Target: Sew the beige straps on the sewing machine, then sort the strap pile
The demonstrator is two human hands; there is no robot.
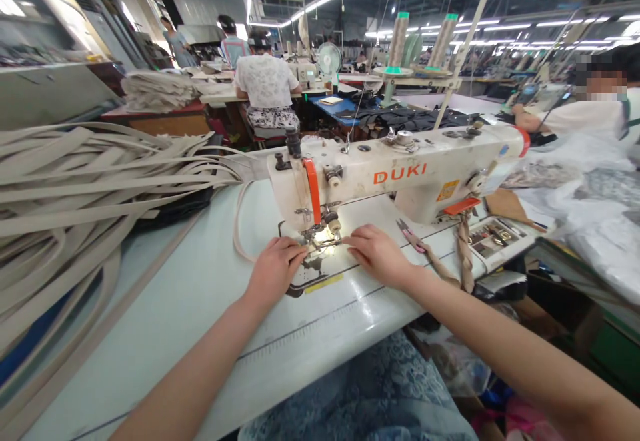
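Observation:
A white DUKI sewing machine (400, 174) stands on a pale table (190, 294). My left hand (274, 269) rests just left of the needle and presser foot (324, 233), fingertips pinching a narrow beige strip (239, 227) that loops back to the left. On the right of the needle lies my right hand (377, 253), fingers flat and pressing near the lit plate. What sits under the fingertips is too small to make out.
A big heap of beige strips (85, 181) covers the table's left side. Small pink-handled snips (407, 231) and a braided cord (464, 254) lie right of the machine. Thread cones (397, 41) stand behind. Other people work at tables beyond and at the far right.

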